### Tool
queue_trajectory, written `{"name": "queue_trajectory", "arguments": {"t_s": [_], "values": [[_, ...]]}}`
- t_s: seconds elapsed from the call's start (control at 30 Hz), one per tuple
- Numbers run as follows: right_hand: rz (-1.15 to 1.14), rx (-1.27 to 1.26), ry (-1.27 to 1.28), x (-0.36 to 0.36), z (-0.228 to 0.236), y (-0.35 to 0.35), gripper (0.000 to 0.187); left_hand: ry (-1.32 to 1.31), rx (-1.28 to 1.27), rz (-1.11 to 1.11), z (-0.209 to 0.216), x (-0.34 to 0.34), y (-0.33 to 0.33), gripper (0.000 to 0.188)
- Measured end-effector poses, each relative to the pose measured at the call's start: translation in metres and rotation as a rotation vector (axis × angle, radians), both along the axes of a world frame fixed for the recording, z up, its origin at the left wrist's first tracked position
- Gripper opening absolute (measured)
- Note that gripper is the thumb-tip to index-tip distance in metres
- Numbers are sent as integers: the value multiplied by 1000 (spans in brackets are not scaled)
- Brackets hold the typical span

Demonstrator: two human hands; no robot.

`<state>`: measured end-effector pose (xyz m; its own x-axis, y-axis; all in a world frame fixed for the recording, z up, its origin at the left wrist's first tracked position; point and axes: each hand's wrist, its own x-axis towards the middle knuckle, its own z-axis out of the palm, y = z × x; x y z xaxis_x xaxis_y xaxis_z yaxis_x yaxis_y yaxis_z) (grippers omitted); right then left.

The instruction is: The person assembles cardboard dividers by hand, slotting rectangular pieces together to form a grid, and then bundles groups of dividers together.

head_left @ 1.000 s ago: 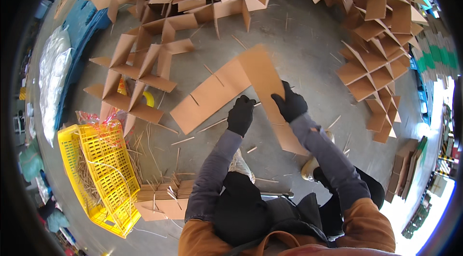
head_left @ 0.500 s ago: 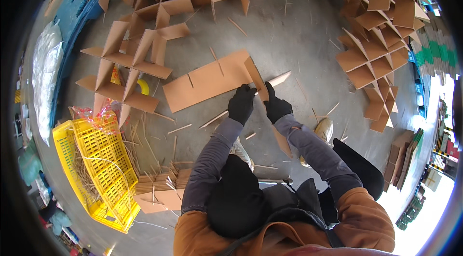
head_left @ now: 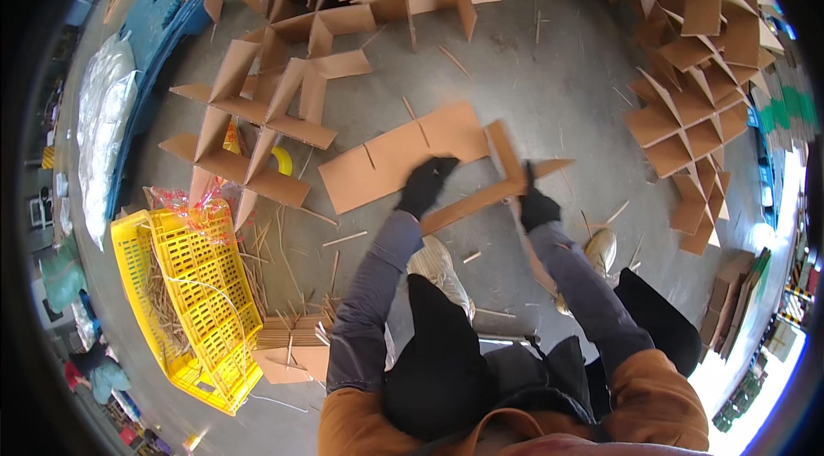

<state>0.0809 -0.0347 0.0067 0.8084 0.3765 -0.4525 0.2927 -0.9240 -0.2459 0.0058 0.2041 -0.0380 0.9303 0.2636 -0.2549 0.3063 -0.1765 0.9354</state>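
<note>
My right hand, in a black glove, is closed on a pair of crossed brown cardboard partition strips, slotted together and held just above the floor. My left hand, also gloved in black, is at the lower edge of a flat cardboard panel with slits cut in it. Its fingers point right and are blurred; I cannot tell whether they grip the panel. To the left stands an assembled cardboard divider grid.
A yellow plastic crate holding thin cardboard scraps stands at the left, beside a stack of cardboard sheets. More divider grids are piled right and far. A roll of yellow tape and scrap strips lie on the floor.
My hands have moved apart. The right has turned the strips, so their cross now shows open; the left has moved left, away from them, to the flat panel. The view has shifted slightly.
</note>
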Motion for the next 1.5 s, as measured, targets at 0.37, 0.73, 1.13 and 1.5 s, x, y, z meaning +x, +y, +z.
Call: {"name": "queue_trajectory", "arguments": {"t_s": [0.37,0.73,1.13,1.5], "values": [[-774,204,-124,-77,-45,-167,57,204,1000,-98,-17,30,44,95],[-325,289,-128,-9,80,-66,55,-74,789,-456,23,9,-139,14],[-164,-42,141,-60,-8,-78,80,-145,739,-507,26,-13,-179,13],[-260,-87,30,-42,-14,-144,89,336,1055,298,4,-52,63,100]]}}
